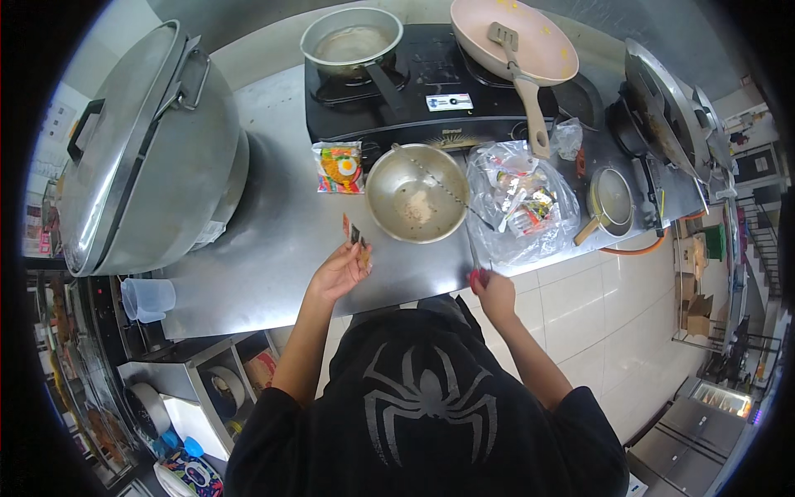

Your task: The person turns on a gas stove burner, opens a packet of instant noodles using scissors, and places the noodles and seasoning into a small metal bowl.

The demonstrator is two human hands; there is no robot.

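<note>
Small seasoning sachets (355, 236) are pinched in the fingers of my left hand (341, 271), above the steel counter's front part. My right hand (497, 292) grips red-handled scissors (477, 279) at the counter's front edge, blades pointing away from me. Between and beyond my hands stands a metal mixing bowl (388, 208). Pale powder (418, 207) lies in its bottom, and a spoon with a twisted handle (444, 186) rests across its right rim. Left of the bowl lies an instant noodle packet (340, 168).
A clear plastic bag of torn wrappers (525, 199) lies right of the bowl. Behind is a black gas stove (428, 118) bearing a saucepan (352, 43) and a pink frying pan (559, 53) with a spatula (510, 50). A big lidded pot (180, 155) stands left, a strainer (612, 196) right.
</note>
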